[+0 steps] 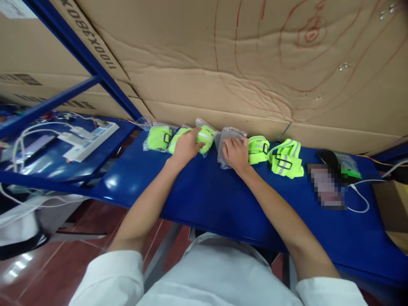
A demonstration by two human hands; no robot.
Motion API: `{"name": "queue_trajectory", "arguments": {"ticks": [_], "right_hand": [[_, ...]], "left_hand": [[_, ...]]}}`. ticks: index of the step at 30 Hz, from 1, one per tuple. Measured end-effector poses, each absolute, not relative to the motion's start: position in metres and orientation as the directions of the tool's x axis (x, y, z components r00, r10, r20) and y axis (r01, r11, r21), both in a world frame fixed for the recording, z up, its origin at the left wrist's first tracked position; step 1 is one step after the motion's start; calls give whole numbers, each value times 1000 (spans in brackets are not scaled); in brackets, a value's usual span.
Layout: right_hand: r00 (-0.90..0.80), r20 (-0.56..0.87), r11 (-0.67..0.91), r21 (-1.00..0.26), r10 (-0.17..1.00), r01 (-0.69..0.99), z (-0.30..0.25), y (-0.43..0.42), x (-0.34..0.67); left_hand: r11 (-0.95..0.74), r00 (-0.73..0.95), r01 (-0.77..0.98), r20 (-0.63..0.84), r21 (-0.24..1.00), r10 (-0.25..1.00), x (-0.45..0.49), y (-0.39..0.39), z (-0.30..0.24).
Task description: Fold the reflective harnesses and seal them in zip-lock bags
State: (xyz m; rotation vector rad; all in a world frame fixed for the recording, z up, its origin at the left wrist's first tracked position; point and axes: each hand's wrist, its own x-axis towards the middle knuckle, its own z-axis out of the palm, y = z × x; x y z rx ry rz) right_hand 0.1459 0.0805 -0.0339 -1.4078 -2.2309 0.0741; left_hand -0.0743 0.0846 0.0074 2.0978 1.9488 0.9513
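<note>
Reflective neon-yellow straps with grey stripes and black buckles lie folded in a row on the blue table. My left hand is closed at the left side of a bagged strap bundle, finger and thumb against it. Partly under that hand lies another bagged bundle, and farther left is a third bagged bundle. My right hand has its fingers curled on a clear plastic bag; its fingertips are partly hidden. Just right of it sit an unbagged strap and a looser folded strap.
A large cardboard sheet with red rings stands behind the blue table. At the left, a white power strip with cables lies past a blue frame bar. A blurred-out phone and white cable are at the right.
</note>
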Motion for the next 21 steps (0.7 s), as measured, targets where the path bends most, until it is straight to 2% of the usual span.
{"name": "queue_trajectory", "arguments": {"ticks": [2,4,6,10,14,17,19,21], "right_hand": [[-305,377,431,-315,875,846,-36,66,149],[-290,362,415,-339,886,844,-42,54,148],[-301,337,420,-371,892,828,-50,48,142],[-307,330,437,-469,893,768,-51,50,127],[-264,374,448,-594,889,669,-29,41,142],[-258,327,415,-762,909,498,-13,16,173],[-303,202,272,-939,931,209,-9,-5,193],[-348,45,76,-994,936,77,-11,-23,209]], "left_hand": [[-189,-57,837,426,513,903,-95,69,17],[-255,-135,784,557,565,820,-113,49,29],[-293,-177,767,628,571,758,-122,29,40],[-414,-82,755,699,509,711,-117,-2,54],[-533,131,564,569,631,812,-106,-29,55],[-544,361,452,413,707,836,-104,-44,49],[-553,486,422,335,719,807,-102,-47,41],[-555,556,416,281,720,782,-99,-45,32]]}}
